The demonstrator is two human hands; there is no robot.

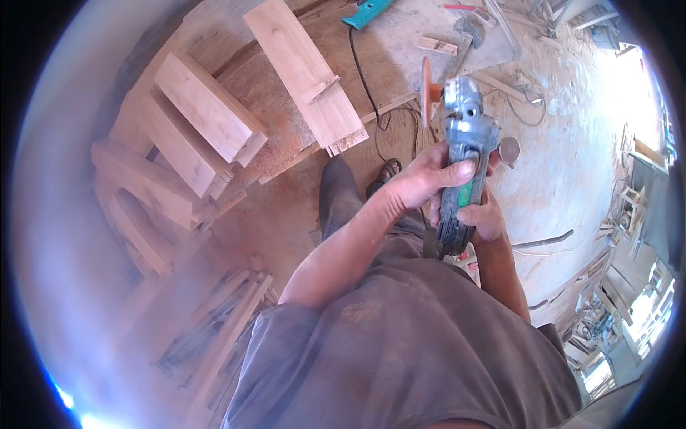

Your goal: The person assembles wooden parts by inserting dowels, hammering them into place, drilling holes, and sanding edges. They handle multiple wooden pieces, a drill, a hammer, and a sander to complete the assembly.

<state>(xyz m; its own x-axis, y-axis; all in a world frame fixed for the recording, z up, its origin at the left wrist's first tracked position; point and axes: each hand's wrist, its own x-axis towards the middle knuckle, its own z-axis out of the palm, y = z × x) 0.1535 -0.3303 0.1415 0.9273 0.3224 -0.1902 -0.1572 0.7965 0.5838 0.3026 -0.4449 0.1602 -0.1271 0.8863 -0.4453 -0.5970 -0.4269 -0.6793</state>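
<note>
Both of my hands are closed round an angle grinder (pixel 463 136), which I hold upright in front of my body. Its orange disc (pixel 428 93) stands edge-on at the top left of the metal head. My left hand (pixel 429 177) grips the body from the left, with the thumb laid across its front. Lower down, my right hand (pixel 486 216) wraps the dark handle from the right, its thumb near the green patch. The fingers behind the tool are mostly hidden. A small round brown piece (pixel 508 151) shows just right of the grinder; what it belongs to I cannot tell.
A wide board (pixel 304 68) with a small wood offcut on it lies on the workbench (pixel 386 79). Several thick timber pieces (pixel 207 107) are stacked at left, beside sawdust. A teal power tool (pixel 368 12) trails a black cord. A hammer (pixel 468 34) lies farther back.
</note>
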